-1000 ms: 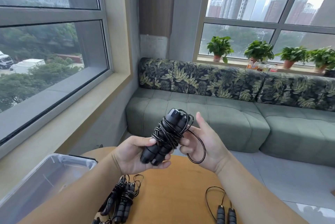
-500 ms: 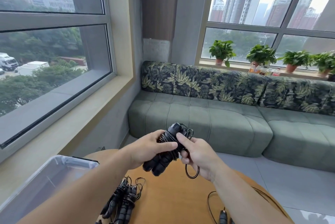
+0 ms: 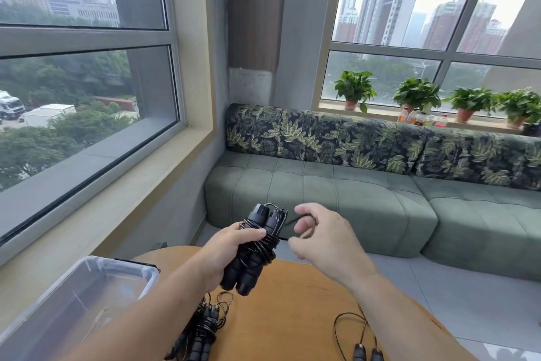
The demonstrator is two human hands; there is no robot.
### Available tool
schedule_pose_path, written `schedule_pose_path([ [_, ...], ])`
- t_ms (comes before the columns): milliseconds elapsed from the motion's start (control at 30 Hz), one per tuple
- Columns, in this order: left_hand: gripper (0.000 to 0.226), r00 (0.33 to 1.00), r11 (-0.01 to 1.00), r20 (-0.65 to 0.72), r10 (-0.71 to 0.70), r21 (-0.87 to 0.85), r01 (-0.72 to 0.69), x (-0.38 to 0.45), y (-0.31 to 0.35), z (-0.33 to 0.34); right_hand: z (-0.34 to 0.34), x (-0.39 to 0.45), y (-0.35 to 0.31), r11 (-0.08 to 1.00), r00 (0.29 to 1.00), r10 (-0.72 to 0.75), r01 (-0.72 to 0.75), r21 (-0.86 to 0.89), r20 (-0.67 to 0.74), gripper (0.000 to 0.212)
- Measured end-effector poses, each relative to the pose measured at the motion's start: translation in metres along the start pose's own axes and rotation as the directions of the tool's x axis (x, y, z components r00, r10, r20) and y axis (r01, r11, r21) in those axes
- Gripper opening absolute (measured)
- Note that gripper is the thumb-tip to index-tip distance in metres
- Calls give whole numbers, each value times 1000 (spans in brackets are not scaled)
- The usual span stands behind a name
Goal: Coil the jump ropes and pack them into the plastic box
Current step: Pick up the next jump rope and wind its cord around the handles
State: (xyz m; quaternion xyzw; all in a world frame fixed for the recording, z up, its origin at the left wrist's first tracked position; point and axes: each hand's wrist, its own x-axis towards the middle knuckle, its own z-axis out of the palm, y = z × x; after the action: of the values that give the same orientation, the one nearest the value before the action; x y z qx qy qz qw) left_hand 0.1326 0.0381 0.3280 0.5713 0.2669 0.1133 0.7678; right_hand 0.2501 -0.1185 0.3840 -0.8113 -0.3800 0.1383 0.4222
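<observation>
My left hand (image 3: 227, 255) grips a black jump rope (image 3: 255, 249) with its cord wound round the two handles, held upright above the round wooden table (image 3: 295, 314). My right hand (image 3: 325, 240) is just right of it and pinches the cord's loose end, pulled taut to the right. A clear plastic box (image 3: 87, 296) stands at the table's left with nothing visible inside. A second coiled black rope (image 3: 202, 331) lies on the table below my left forearm. An uncoiled rope (image 3: 360, 343) with two handles lies at the bottom right.
A green sofa (image 3: 336, 202) with leaf-print back cushions runs behind the table. A window sill (image 3: 117, 196) is at left. Potted plants (image 3: 415, 94) and bottles stand on the far sill.
My right hand has drawn away to the right, pulling the cord's end tight; the hanging loop is gone. The bundle now stands more upright in my left hand.
</observation>
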Motion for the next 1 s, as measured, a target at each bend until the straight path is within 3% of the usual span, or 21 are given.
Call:
schedule_pose_path([
  [67,35,1000,999,7,-18,-34,19,-3,0,2,0,1,-1,995,992,-79,84,46,-100,45],
  [167,55,999,996,37,-32,-82,35,-5,-1,5,-1,3,0,976,992,-75,93,195,-97,48],
  [333,56,992,991,125,-12,-130,28,-9,2,1,-3,5,6,991,997,-37,46,129,-68,36],
  [400,50,983,988,184,-2,-150,30,-13,6,-1,-9,7,8,995,1000,-2,4,104,-12,27],
  [600,41,966,974,256,-29,-211,85,-22,21,-2,-12,13,28,937,940,201,-267,226,275,43],
  [733,38,987,972,77,-139,-179,151,-18,19,2,-4,2,33,997,970,72,-73,-4,232,40],
  [833,34,980,955,4,-201,-221,197,-14,11,5,7,-3,29,957,973,-128,172,-232,192,44],
  [1000,32,964,930,15,-267,-256,262,-11,12,8,10,-3,24,946,976,-215,219,-240,41,41],
])
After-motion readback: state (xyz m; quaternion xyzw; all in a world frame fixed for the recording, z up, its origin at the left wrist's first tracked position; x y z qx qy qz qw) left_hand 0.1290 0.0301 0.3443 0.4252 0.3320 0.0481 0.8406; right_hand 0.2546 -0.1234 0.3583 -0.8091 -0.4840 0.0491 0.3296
